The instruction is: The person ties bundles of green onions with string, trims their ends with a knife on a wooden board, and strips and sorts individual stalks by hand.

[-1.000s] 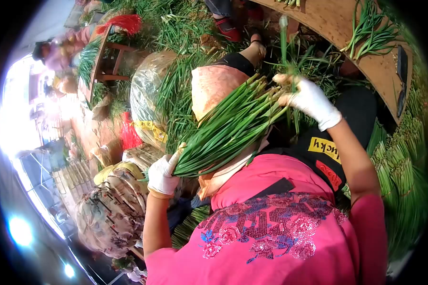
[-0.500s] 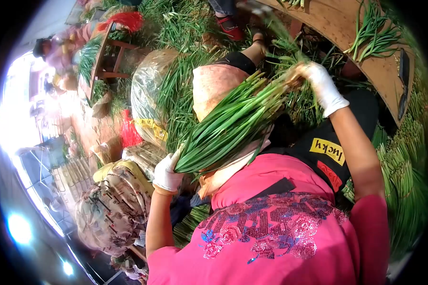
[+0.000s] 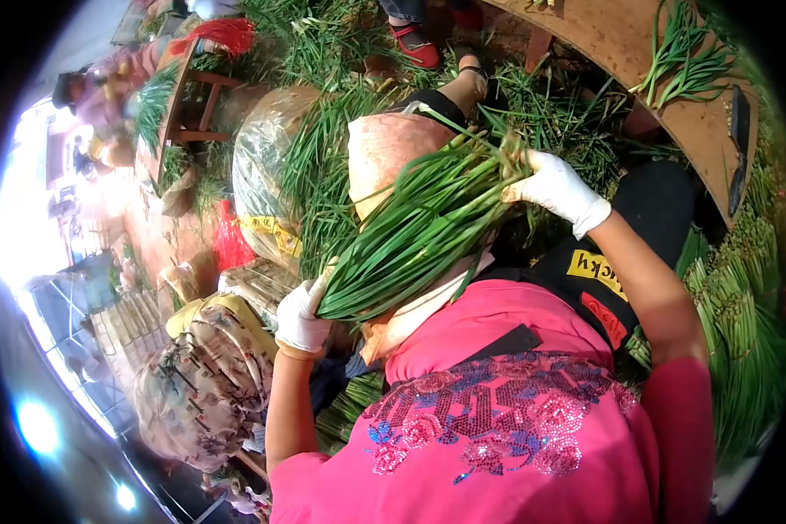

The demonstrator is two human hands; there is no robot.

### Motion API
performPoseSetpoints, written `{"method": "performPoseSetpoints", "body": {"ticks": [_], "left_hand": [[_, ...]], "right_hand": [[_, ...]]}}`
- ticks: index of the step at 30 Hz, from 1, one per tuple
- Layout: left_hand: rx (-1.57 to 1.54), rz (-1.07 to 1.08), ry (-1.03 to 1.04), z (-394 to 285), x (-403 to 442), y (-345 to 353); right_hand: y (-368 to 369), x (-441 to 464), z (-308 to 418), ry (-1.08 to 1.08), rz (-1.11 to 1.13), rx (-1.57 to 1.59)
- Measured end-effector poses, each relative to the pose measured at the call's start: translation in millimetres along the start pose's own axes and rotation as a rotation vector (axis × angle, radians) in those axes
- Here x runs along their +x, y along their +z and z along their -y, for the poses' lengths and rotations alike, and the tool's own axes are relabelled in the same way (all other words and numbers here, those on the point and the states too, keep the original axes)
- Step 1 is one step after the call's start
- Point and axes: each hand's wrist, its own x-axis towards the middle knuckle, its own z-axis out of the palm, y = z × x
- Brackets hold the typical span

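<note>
A thick bunch of chives (image 3: 419, 231) lies aslant across my lap, with its dark green leaf tips at the lower left and its paler stem ends at the upper right. My left hand (image 3: 304, 320), in a white glove, is closed round the leaf-tip end. At the stem end my right hand (image 3: 561, 190), also gloved in white, grips with thumb and fingers; a few stalks stick out loosely there. Part of the right fingertips is hidden among the stems. Beneath the bunch a pale cloth (image 3: 389, 157) covers my knee.
A wooden table (image 3: 603, 39) at the upper right bears a small bunch of greens (image 3: 686, 65). Many stalks (image 3: 747, 349) are heaped on my right. A clear plastic-wrapped bundle (image 3: 266, 166) stands ahead, left. A person in a patterned top (image 3: 205, 384) sits close on my left.
My right hand has shifted slightly left and down along the stem end, where the motion blur is gone. The stems now look more spread. My left hand keeps its hold.
</note>
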Motion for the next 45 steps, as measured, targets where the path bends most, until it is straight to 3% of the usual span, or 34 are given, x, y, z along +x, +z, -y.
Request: {"method": "performPoseSetpoints", "body": {"ticks": [1,3,5,6,8,9,11,15,17,18,19,20,21,22,23,25,26,27,28,29,31,33,34,35,36,37,39,41,43,45], "left_hand": [[-0.006,-0.006,0.013,3.3,0.1,0.4],[-0.021,-0.016,0.033,10.1,-4.3,3.4],[-0.019,0.017,-0.010,6.7,-5.0,3.1],[-0.021,0.033,-0.027,4.9,-4.3,4.2],[-0.052,-0.005,-0.004,7.2,-3.5,8.8],[-0.066,-0.018,0.004,8.9,-4.4,10.6],[-0.050,-0.058,0.043,9.0,-1.7,11.0],[0.029,-0.039,0.063,3.8,6.3,3.0],[0.052,-0.038,0.088,6.5,3.5,-1.2],[0.056,-0.028,0.092,8.6,1.3,-2.1],[0.057,-0.019,0.098,10.7,-1.1,-2.3],[0.068,-0.010,0.103,13.5,-3.5,-1.4],[0.079,-0.034,0.107,11.8,-4.0,-0.7],[0.091,-0.059,0.113,9.5,-3.6,-0.5],[0.103,-0.083,0.121,8.8,-1.9,-0.5],[0.078,-0.099,0.155,11.8,-1.3,1.7],[0.066,-0.107,0.176,12.8,0.8,3.2],[0.072,-0.091,0.170,10.8,4.4,1.5],[0.079,-0.075,0.161,6.4,7.4,-3.3],[0.088,-0.055,0.150,3.7,8.7,-6.3],[0.108,-0.074,0.170,4.8,10.6,-8.8],[0.126,-0.083,0.170,3.2,11.6,-9.3],[0.137,-0.058,0.156,0.9,11.1,-11.0],[0.125,-0.062,0.160,3.8,8.0,-8.7],[0.111,-0.071,0.167,9.0,5.1,-4.4],[0.098,-0.084,0.175,12.0,5.6,-1.6],[0.105,-0.089,0.174,12.1,9.2,-1.2],[0.108,-0.063,0.164,8.1,8.0,-2.8],[0.130,-0.046,0.162,5.3,15.9,-7.2],[0.111,-0.098,0.207,3.7,20.8,-9.5]], "right_hand": [[5.8,5.2,-7.2,0.054,0.046,0.044],[7.2,7.0,-28.2,-0.063,0.127,0.228],[-18.4,3.3,-17.6,-0.142,-0.035,-0.231],[-28.6,4.8,-22.6,-0.274,-0.258,-0.085],[-76.8,42.9,-87.4,-0.060,-0.373,0.567],[-110.3,58.4,-134.2,0.047,-0.269,0.466],[-93.4,43.7,-88.4,0.094,-0.290,0.344],[-21.6,37.1,-23.3,0.087,0.025,0.349],[0.0,28.4,-8.4,-0.115,-0.024,-0.072],[0.9,40.0,-35.7,-0.245,-0.097,-0.211],[-17.5,34.0,-25.2,-0.166,-0.134,-0.340],[-37.1,40.9,-51.8,-0.258,-0.239,-0.601],[-56.0,55.0,-85.4,-0.120,-0.224,-0.995],[-70.8,53.9,-115.3,-0.049,-0.244,-0.870],[-88.3,66.2,-145.4,0.105,-0.021,-1.296],[-89.0,45.9,-91.3,-0.100,-0.204,-1.189],[-81.2,29.5,-46.9,-0.160,-0.233,-0.942],[-81.3,34.1,-48.1,-0.510,-0.151,-1.056],[-62.1,20.3,-6.1,-0.204,-0.241,-0.463],[-50.6,17.8,2.7,-0.171,-0.155,-0.344],[-23.4,4.2,12.3,-0.307,-0.034,-0.345],[-16.9,12.4,-9.4,-0.368,0.128,-0.611],[-13.4,19.4,-36.2,-0.593,-0.030,-0.549],[-26.6,26.5,-53.8,-0.566,-0.065,-0.768],[-44.8,32.6,-64.3,-0.402,-0.053,-1.042],[-65.7,38.9,-95.8,-0.332,-0.110,-1.189],[-87.8,34.8,-81.2,-0.014,-0.039,-1.324],[-84.8,26.9,-58.6,-0.522,-0.084,-1.103],[-52.0,35.5,-16.2,0.026,0.062,-0.498],[-12.7,39.0,-10.8,-0.057,0.149,-0.248]]}}
